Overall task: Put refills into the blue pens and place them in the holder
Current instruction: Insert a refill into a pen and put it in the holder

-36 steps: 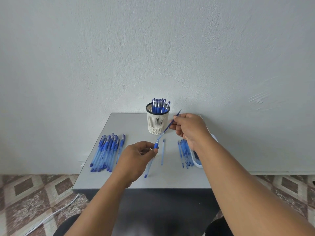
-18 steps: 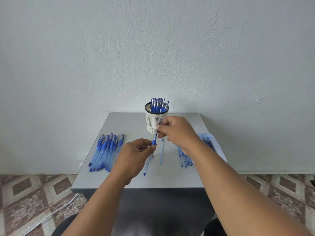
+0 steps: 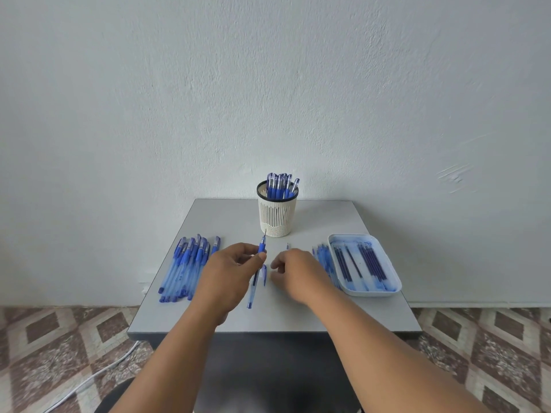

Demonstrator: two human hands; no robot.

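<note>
With our left hand (image 3: pixel 229 268) pinching the refilled pen (image 3: pixel 257 269) before the holder (image 3: pixel 277 214), our right hand (image 3: pixel 293 271), fingers loosely curled and empty, reaches for the cap (image 3: pixel 264 274), which we judge must go on next.

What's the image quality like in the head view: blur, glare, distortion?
Head view: soft even light, no glare; right hand slightly motion-blurred; left hand, gripping the blue translucent pen, is sharper; the grey tabletop splays toward the camera, suggesting wide-angle distortion.

Grey table (image 3: pixel 372 311) against wall. Holder (image 3: pixel 277 216) upright at back centre; pen row (image 3: pixel 186 268) at left; tray (image 3: pixel 365 265) at right, loose pens (image 3: pixel 325 259) just beside it.
</note>
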